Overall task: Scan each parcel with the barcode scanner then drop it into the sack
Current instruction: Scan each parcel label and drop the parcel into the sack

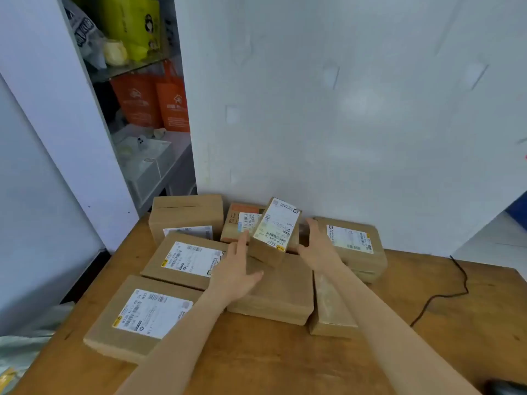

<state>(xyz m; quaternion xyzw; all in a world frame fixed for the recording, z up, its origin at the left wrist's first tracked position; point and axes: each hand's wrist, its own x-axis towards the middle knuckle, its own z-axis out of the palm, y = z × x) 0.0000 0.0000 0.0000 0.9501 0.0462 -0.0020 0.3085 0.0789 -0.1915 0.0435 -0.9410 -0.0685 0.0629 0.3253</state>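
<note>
So the small parcel [274, 230] sits mid-table toward the far side. It's tipped up on one edge on top of a plain box [278, 292], with its white label facing up and toward the person, and I'd guess that's so the barcode is easy to hit.

The left hand [236, 270] has straight, spread fingers, with the index fingertip against the parcel's left face. The right hand [316, 246] is flat-fingered just beside the right face; I can't quite tell if it's touching. Neither hand is wrapped around it, so it looks more like steadying it between the palms than a real grab.

Around it are more labelled parcels: a near-left parcel [145, 315], another box [188, 260] behind that one, and a third box [352, 243] on the right, all label-up on the wooden table [256, 363].

A black cable [445, 295] runs across the right side toward a dark shape [507, 387] at the near corner. That's probably the scanner, but it's too cut off to say. Some greyish woven material [25, 340] low at the near left looks like the sack, so nothing's been scanned or dropped for this one yet, I think.
</note>
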